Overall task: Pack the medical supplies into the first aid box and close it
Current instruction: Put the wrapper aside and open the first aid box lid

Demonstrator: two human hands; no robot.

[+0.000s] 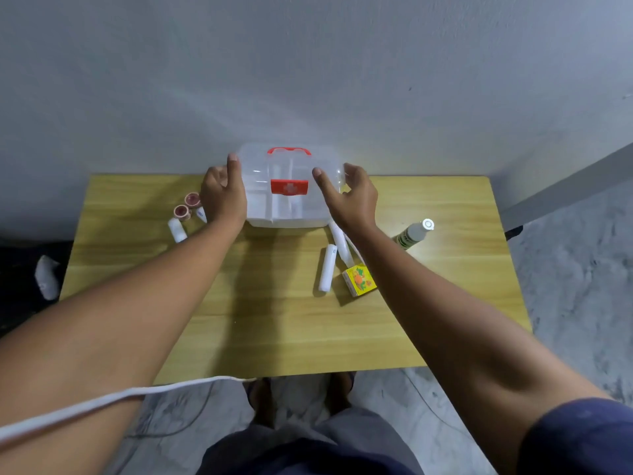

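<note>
The clear plastic first aid box [287, 207], with a red handle and a red cross latch, stands shut at the table's far edge. My left hand [224, 195] grips its left side and my right hand [349, 197] grips its right side. Two tape rolls with red cores [186, 206] and white bandage rolls [177, 230] lie left of the box. More white bandage rolls [327, 268], a yellow carton [359, 280] and a white bottle [415, 234] lie to the right, partly behind my right forearm.
The wooden table [281, 323] stands against a pale wall. A white cord [102, 401] crosses over my left forearm near the table's front edge. Marbled floor lies to the right.
</note>
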